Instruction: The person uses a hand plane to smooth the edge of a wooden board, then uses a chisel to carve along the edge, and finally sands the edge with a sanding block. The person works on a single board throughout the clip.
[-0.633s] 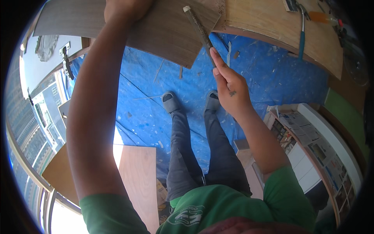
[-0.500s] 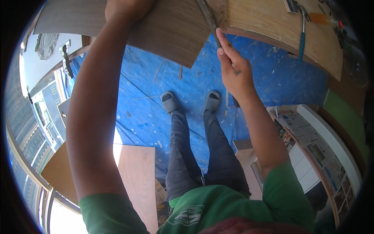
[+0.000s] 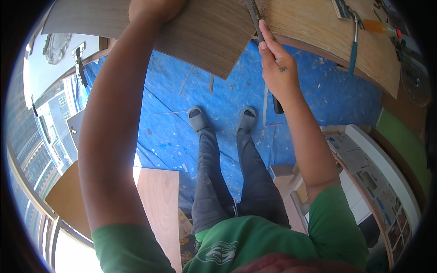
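**A:** State the position of the right hand [image 3: 280,68].
**B:** The right hand is closed around a dark, bar-shaped tool [image 3: 255,20]. The thumb and forefinger lie along the bar. A black handle [image 3: 277,104] shows below the hand, beside the wrist. The upper end of the bar runs out of view.

**A:** State the position of the left hand [image 3: 157,9].
**B:** It lies over the dark wood-grain panel [image 3: 205,41]. The upper edge of the view cuts off the fingers; whether they grip or press flat cannot be told.

**A:** Locate the panel.
**B:** Top centre, with its near corner projecting over the blue sheet [image 3: 327,95] on the floor. The tool is just beside the panel's right edge; contact cannot be confirmed.

**A:** List adjacent items.
**B:** To the right is the light wooden bench [image 3: 318,27]. It carries a hammer [image 3: 353,54], its teal handle reaching over the near edge, and an orange bottle [image 3: 375,26].
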Tool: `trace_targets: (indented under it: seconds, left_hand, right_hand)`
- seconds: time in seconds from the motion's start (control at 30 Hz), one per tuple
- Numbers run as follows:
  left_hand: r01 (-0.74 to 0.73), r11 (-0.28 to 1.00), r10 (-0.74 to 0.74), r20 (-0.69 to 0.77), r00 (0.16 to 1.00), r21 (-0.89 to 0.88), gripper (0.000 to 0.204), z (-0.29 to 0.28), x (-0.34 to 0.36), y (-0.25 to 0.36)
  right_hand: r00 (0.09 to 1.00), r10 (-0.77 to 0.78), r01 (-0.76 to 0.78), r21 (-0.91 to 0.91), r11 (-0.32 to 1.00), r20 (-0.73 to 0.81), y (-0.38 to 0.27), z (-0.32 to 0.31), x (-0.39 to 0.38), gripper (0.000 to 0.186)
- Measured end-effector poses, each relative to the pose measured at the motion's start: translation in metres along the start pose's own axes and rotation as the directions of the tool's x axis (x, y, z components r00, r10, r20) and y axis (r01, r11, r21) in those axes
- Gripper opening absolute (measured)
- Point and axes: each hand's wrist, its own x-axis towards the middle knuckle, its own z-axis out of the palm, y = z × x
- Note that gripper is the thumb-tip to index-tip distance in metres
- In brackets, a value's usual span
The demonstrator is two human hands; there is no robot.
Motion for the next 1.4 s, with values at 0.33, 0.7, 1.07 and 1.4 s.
trace_targets:
  seconds: [0.33,0.7,1.07,1.4]
  left_hand:
    - [-0.006,1.0,0.006,-0.035,0.999,-0.003,0.071,0.005,0.0,-0.001]
    - [0.012,1.0,-0.012,0.004,1.0,-0.015,0.071,0.0,-0.001,0.002]
    - [0.01,1.0,-0.01,-0.013,1.0,-0.014,0.071,0.001,-0.004,0.003]
    - [0.004,1.0,-0.004,-0.011,1.0,-0.007,0.072,-0.004,0.001,0.001]
  right_hand:
    - [0.989,-0.145,0.147,-0.084,0.986,0.024,0.007,0.005,-0.019,0.055]
    - [0.999,-0.042,0.042,0.009,0.999,0.024,0.008,0.005,-0.026,0.053]
    - [0.998,-0.029,0.026,0.042,0.999,0.056,0.002,0.006,-0.032,0.059]
    - [0.998,-0.015,0.014,0.026,1.0,0.062,-0.004,0.004,-0.039,0.047]
